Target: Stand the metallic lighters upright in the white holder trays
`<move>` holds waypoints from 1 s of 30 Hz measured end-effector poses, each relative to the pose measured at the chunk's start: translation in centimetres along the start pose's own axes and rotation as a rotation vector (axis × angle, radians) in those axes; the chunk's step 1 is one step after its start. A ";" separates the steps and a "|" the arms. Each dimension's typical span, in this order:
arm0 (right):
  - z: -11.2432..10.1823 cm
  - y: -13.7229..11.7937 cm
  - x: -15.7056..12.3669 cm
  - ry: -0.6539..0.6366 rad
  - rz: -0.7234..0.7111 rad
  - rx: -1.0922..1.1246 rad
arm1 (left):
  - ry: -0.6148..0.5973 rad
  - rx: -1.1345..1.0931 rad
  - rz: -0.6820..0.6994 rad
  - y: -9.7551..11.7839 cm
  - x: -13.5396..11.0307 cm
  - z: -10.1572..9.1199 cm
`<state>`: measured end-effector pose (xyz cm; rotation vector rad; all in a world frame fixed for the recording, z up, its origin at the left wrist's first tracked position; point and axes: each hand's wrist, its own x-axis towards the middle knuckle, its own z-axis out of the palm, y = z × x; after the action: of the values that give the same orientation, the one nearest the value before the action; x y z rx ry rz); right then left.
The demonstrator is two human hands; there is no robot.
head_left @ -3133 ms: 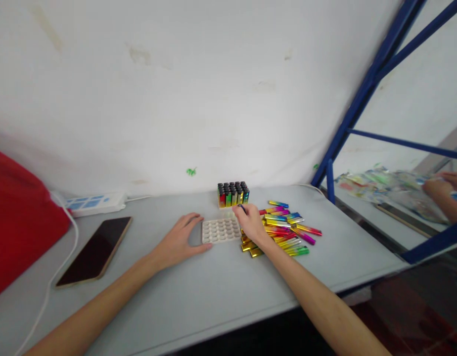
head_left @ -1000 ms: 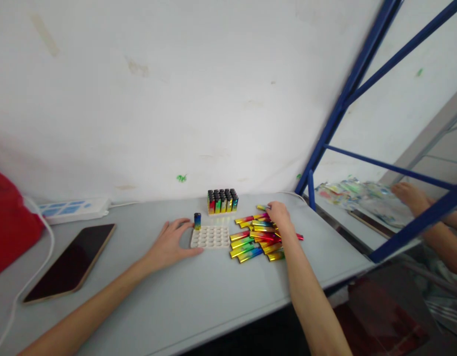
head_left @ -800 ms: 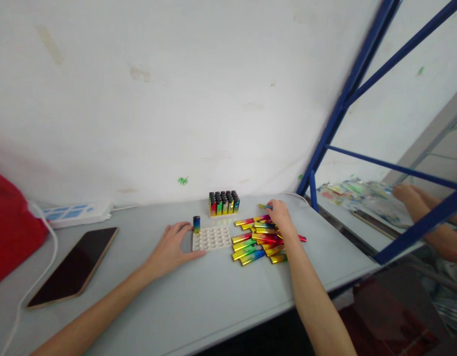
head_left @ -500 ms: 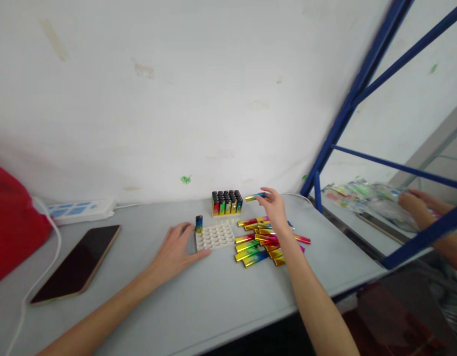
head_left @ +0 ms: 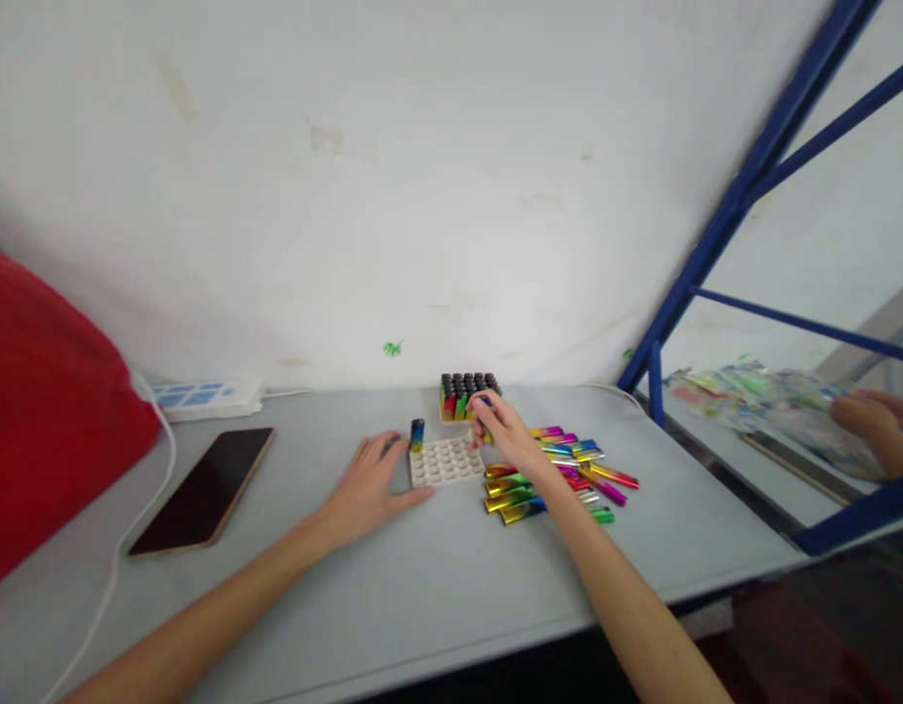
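A white tray (head_left: 446, 470) with rows of round holes lies on the table, and one blue-and-yellow lighter (head_left: 417, 436) stands upright in its back left corner. My left hand (head_left: 369, 491) rests at the tray's left side, fingers apart, the thumb along the front edge; it holds nothing. Above the tray's back right part, my right hand (head_left: 504, 431) is closed on another lighter (head_left: 487, 418), held steeply and partly covered by the fingers. Shiny loose lighters (head_left: 521, 497) in many colours lie in a pile under and beside my right forearm.
Behind the tray, a block of upright lighters (head_left: 455, 396) with black tops stands near the wall. A phone (head_left: 206, 491), a white power strip (head_left: 213, 399) and a red cloth (head_left: 56, 420) are at left. Right stands a blue metal frame (head_left: 690, 259); another person's hand (head_left: 873, 420) is beyond it.
My right hand has moved left and down from beside the lighter block to above the tray, turning its lighter from level to steep. My left hand stays by the tray. The view has shifted.
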<state>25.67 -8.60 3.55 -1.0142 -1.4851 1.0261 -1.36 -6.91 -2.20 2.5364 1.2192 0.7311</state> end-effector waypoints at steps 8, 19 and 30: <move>1.2 0.6 -0.5 0.152 -0.043 -0.314 | -0.008 0.039 0.036 0.1 -0.2 0.0; 2.1 0.6 -0.8 0.238 -0.030 -0.513 | 0.030 0.079 0.080 -0.1 -0.4 0.1; 2.0 1.1 -0.7 0.168 -0.046 -0.606 | 0.009 0.078 0.073 -0.1 -0.3 0.2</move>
<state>23.84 -9.19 2.08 -1.4378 -1.7061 0.4385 -1.48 -7.08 -2.52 2.6563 1.1863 0.7245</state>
